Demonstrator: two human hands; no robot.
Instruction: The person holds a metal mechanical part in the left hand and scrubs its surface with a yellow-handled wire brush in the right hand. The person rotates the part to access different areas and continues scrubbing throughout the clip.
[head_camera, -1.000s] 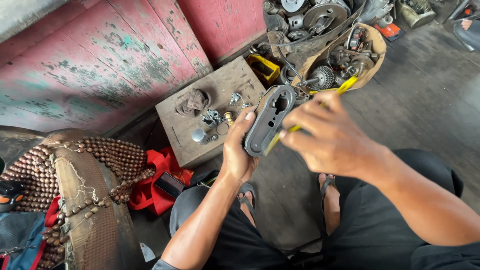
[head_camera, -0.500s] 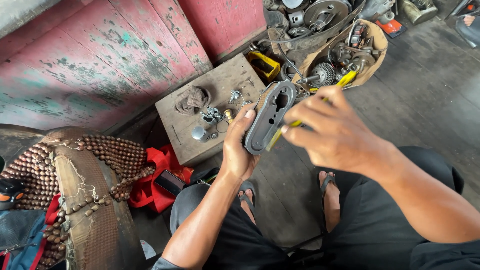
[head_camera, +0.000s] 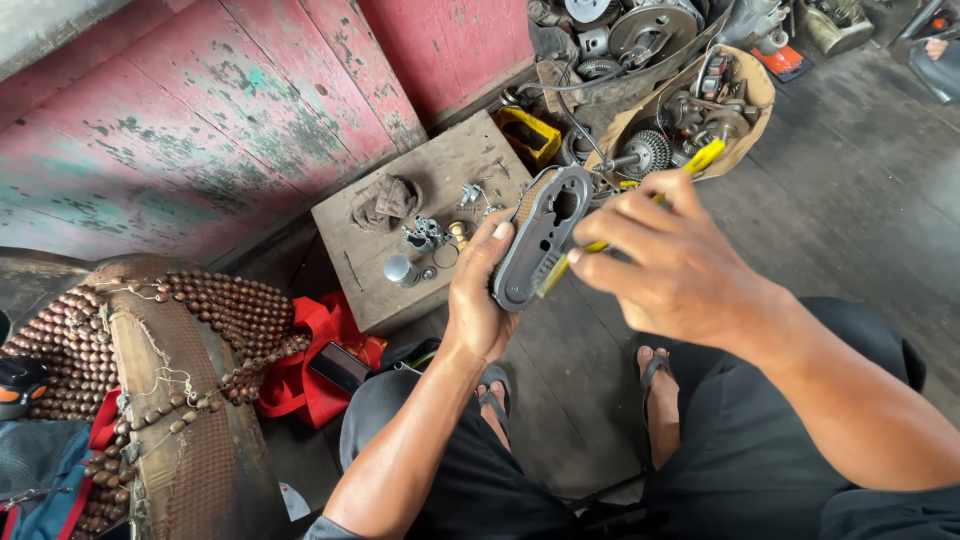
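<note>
Gripping a grey metal cover (head_camera: 543, 238) in the left hand (head_camera: 478, 290), a seated person holds it upright above the floor, just in front of a low wooden worktop (head_camera: 400, 295). The left thumb lies along the cover's near edge and the fingers wrap behind it. The right hand (head_camera: 672, 258) closes its fingers around a yellow-handled tool (head_camera: 620, 220), whose handle sticks out past the knuckles toward a sack (head_camera: 745, 95) of gears and engine parts; the tool's lower end meets the cover's right edge, though its tip is hard to make out.

On the worktop lie a crumpled rag (head_camera: 385, 200), a small silver cylinder (head_camera: 399, 270) and a scatter of bolts and small fittings (head_camera: 440, 232). A yellow box (head_camera: 528, 135) sits at the worktop's far corner. Behind stands a peeling red wall (head_camera: 230, 110). To the left, a seat with a wooden bead cover (head_camera: 150, 330) stands beside a red cloth (head_camera: 310, 360) with a dark phone (head_camera: 340, 366) resting on it. Both feet, in sandals (head_camera: 495, 385), rest on the concrete floor (head_camera: 850, 200).
</note>
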